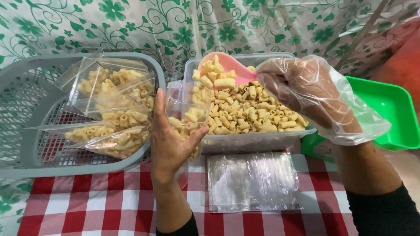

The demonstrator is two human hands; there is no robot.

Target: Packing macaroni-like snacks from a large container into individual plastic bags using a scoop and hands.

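Here, clear bag point(186, 124) in left hand point(168, 142), pink scoop point(223, 70) above

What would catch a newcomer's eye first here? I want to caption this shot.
At centre, the gloved right hand tips a pink scoop of pasta over a small clear bag held by the bare left hand. Behind them is a clear tub of pasta, and filled bags sit in the grey basket at left.

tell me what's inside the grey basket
The grey basket holds several clear bags of pasta, piled overlapping. How many lie underneath is hidden, as is the basket floor beneath them.
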